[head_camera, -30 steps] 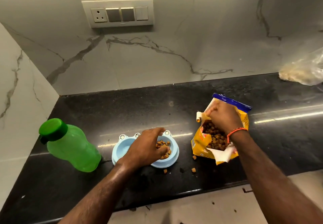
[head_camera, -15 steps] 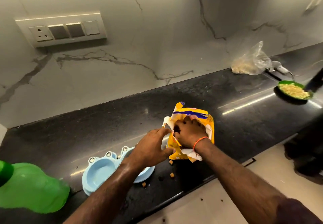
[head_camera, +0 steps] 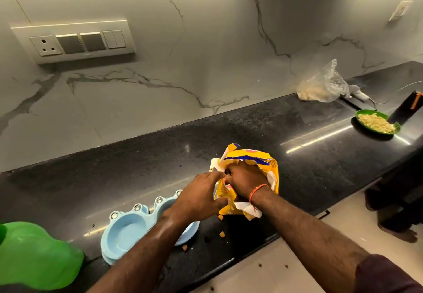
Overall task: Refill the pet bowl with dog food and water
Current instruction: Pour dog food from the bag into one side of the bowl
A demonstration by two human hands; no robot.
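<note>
The right hand [head_camera: 243, 179] is sunk into the mouth of the yellow dog food bag [head_camera: 263, 158], its grip curled, probably to scoop kibble; whether it already holds any cannot be told, since the fingers are hidden inside. The left hand [head_camera: 201, 195] pinches the bag's near edge between thumb and fingers, likely to keep the mouth open and the bag steady.

The bag sits on the black desk [head_camera: 160, 155], just right of the pale blue double pet bowl [head_camera: 128, 233]. The bowl's left well looks dry and bare; the forearm covers the right well. A few loose kibbles [head_camera: 221, 234] lie on the desk near the bowl. The green water bottle [head_camera: 39, 256] waits at far left, and a green dish [head_camera: 377, 122] of pale food sits far right.
</note>
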